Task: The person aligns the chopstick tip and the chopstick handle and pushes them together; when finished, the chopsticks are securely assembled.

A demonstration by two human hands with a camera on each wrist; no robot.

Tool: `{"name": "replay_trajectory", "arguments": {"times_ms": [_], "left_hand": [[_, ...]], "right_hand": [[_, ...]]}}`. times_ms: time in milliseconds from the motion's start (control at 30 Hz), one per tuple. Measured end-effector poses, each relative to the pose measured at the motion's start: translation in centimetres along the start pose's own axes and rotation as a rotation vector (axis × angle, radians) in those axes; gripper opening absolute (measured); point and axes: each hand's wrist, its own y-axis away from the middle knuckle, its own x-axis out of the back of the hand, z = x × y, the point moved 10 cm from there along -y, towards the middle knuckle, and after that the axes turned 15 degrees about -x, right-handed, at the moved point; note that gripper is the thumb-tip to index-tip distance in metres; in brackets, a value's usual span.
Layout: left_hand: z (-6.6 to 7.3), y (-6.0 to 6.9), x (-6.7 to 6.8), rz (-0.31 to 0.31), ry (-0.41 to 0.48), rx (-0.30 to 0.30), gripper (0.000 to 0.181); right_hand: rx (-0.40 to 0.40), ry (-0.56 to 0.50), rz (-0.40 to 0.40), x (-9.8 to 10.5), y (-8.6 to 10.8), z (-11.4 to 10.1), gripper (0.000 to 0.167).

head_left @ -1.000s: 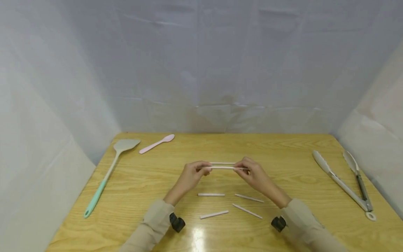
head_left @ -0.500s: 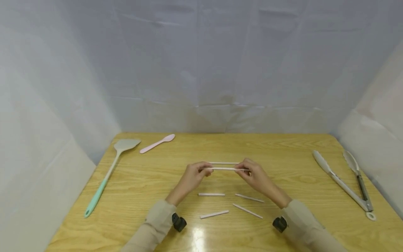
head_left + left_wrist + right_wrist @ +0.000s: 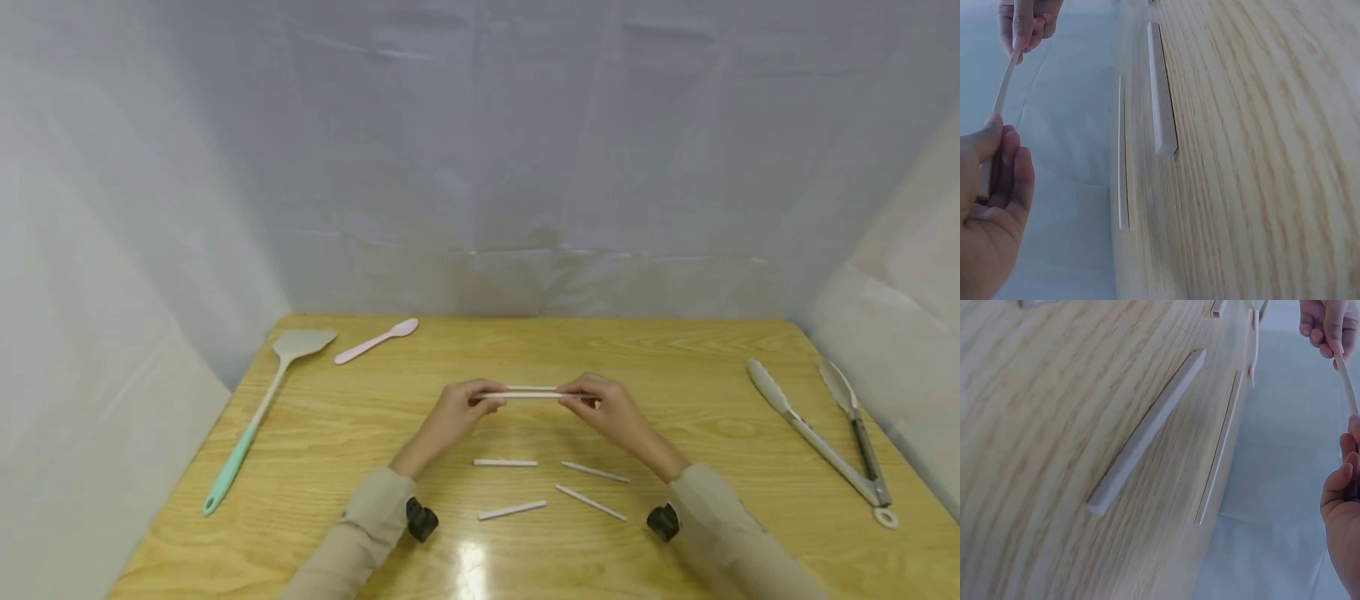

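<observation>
While a wooden table stretches beneath, two arms slant inward

Both arms, in beige sleeves, reach forward from the near side and angle toward the middle, so that the left hand and right hand face each other, a narrow gap between them. Each pinches an end of one white stick, thumb against curled fingers. It spans the gap, held level and raised off the wood. Another stick lies just beyond; four loose sticks lie between the arms.
</observation>
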Motion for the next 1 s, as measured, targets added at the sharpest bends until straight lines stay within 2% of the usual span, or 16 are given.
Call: {"name": "replay_trajectory", "arguments": {"times_ms": [200, 400, 700, 900, 1000], "left_hand": [[-0.1, -0.1, 0.6, 0.026, -0.049, -0.003, 0.022], [-0.9, 0.0, 0.8, 0.028, -0.039, 0.027, 0.021], [-1.9, 0.5, 1.1, 0.04, -0.025, 0.085, 0.021], [-2.9, 0.7, 1.3, 0.046, -0.015, 0.154, 0.022], [-3.3, 0.7, 1.4, 0.043, -0.021, 0.17, 0.023]], "right_hand": [[-0.053, 0.023, 0.017, 0.7, -0.3, 0.9, 0.013], [-0.127, 0.05, 0.011, 1.3, -0.4, 2.2, 0.01], [-0.193, 0.052, -0.013, 1.1, -0.3, 3.5, 0.009], [-0.227, 0.049, -0.019, 1.2, -0.4, 4.0, 0.009], [-0.251, 0.049, -0.026, 1.1, -0.5, 4.4, 0.01]]}}
